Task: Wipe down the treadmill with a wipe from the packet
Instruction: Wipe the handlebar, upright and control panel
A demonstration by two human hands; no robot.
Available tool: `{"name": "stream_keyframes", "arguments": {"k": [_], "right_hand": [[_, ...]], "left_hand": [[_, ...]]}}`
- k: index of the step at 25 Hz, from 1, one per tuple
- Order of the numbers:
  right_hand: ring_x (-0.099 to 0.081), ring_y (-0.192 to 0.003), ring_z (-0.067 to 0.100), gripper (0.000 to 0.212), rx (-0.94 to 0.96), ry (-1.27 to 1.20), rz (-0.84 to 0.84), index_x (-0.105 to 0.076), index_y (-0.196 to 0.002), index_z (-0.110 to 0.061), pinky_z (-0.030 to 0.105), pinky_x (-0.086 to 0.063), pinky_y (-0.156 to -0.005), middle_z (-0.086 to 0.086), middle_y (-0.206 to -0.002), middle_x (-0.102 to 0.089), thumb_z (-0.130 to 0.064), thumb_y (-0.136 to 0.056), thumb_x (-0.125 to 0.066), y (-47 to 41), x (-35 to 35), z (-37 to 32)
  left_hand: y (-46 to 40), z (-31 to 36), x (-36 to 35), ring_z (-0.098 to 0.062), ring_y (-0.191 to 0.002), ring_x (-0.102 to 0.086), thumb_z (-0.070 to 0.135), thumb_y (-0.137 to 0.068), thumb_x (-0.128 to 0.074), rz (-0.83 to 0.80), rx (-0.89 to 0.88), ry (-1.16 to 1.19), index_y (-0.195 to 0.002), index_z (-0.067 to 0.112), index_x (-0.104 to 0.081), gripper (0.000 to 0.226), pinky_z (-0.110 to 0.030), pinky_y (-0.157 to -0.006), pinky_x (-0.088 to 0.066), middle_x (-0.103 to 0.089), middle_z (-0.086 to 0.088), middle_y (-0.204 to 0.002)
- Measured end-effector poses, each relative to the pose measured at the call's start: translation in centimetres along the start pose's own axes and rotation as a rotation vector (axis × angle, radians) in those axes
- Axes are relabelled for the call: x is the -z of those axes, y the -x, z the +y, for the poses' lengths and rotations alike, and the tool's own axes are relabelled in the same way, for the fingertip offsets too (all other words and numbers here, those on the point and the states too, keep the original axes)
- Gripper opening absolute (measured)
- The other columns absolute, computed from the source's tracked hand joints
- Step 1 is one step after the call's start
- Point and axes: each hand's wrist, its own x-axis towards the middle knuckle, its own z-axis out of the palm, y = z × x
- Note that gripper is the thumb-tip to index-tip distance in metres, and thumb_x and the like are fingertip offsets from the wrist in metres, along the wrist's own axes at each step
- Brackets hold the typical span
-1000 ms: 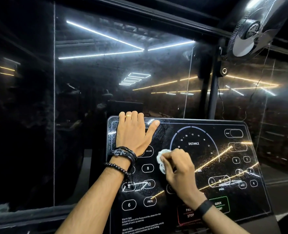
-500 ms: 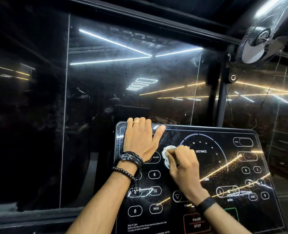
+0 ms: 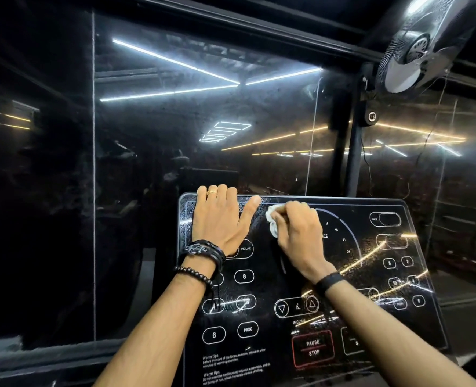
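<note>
1. The glossy black treadmill console panel, printed with white button outlines, tilts up toward the viewer in front of dark reflective glass.
2. The left hand lies flat on the panel's upper left corner, fingers straight and reaching the top edge, thumb spread to the right; it holds nothing.
3. The right hand is curled around a crumpled white wipe, pressing it onto the panel near the top edge, just right of the left thumb.
4. The two hands sit near each other, not touching.
5. A grey wall-mounted fan hangs at the upper right.
</note>
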Motion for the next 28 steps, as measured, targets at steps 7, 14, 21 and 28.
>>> {"name": "stream_keyframes", "arguments": {"k": [7, 14, 21, 28], "right_hand": [[-0.042, -0.072, 0.022, 0.019, 0.007, 0.003, -0.037, -0.052, -0.082, -0.015, 0.042, -0.039, -0.066, 0.000, -0.076, -0.049, -0.022, -0.099, -0.055, -1.6, -0.2, 0.0], [-0.044, -0.073, 0.024, 0.017, -0.078, 0.037, 0.019, -0.054, -0.081, -0.013, 0.045, -0.042, -0.065, 0.002, -0.076, -0.054, -0.021, -0.096, -0.054, -3.5, -0.7, 0.4], [-0.045, -0.075, 0.026, 0.015, -0.091, 0.077, 0.001, -0.055, -0.082, -0.011, 0.046, -0.043, -0.067, 0.003, -0.077, -0.055, -0.014, -0.095, -0.062, -3.9, -0.4, 1.3], [-0.041, -0.074, 0.020, 0.017, -0.053, 0.068, -0.019, -0.052, -0.082, -0.013, 0.040, -0.041, -0.066, 0.000, -0.077, -0.051, -0.015, -0.097, -0.060, -2.3, -0.2, 0.9]], "left_hand": [[0.2, 0.0, -0.1, -0.024, -0.090, -0.047, 0.062, -0.097, 0.005, 0.007, 0.003, -0.002, -0.101, 0.016, -0.059, 0.079, -0.044, -0.100, -0.033, -0.055, -0.001, -0.094], [0.2, 0.0, -0.5, -0.026, -0.090, -0.049, 0.060, -0.101, -0.005, 0.040, 0.006, -0.002, -0.098, 0.014, -0.059, 0.071, -0.045, -0.101, -0.035, -0.056, -0.003, -0.093], [0.2, 0.0, -0.4, -0.025, -0.089, -0.048, 0.061, -0.100, -0.001, 0.046, -0.007, -0.008, -0.097, 0.015, -0.058, 0.073, -0.046, -0.100, -0.035, -0.055, -0.002, -0.092], [0.1, -0.1, -0.6, -0.025, -0.089, -0.048, 0.061, -0.100, -0.004, 0.061, -0.012, -0.001, -0.097, 0.015, -0.058, 0.071, -0.045, -0.100, -0.035, -0.055, -0.002, -0.092]]}}
